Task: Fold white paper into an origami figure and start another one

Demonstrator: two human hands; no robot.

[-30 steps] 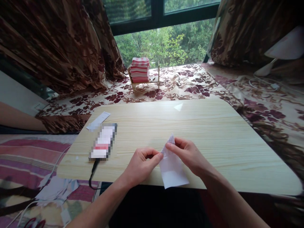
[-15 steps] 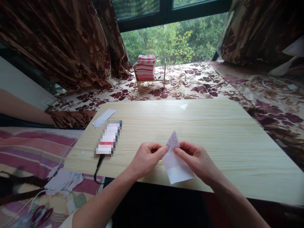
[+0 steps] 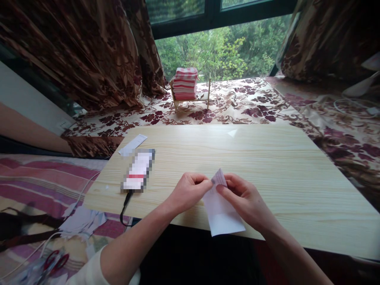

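A white slip of paper (image 3: 223, 215) with a pointed, folded top is held between my hands above the near edge of the wooden table (image 3: 267, 158). My left hand (image 3: 191, 192) pinches its left side close to the tip, thumb and fingers pressed together. From the right, my right hand (image 3: 245, 198) grips the paper with the thumb in front and the fingers behind. Faint printed lines show on the folded point. The lower end of the slip hangs loose and flat toward me.
On the table's left lie a phone (image 3: 138, 170) with a black cable and a paper strip (image 3: 132, 145). A small triangular scrap (image 3: 232, 133) is near the far edge. Red-handled scissors (image 3: 55, 261) and paper pieces (image 3: 81, 219) rest on the bed. Folded cloths (image 3: 185, 84) stand on a small rack.
My left hand has turned a little, its fingers curling closer at the paper's tip. The slip's lower end has swung slightly down. The whole view has shifted a little.
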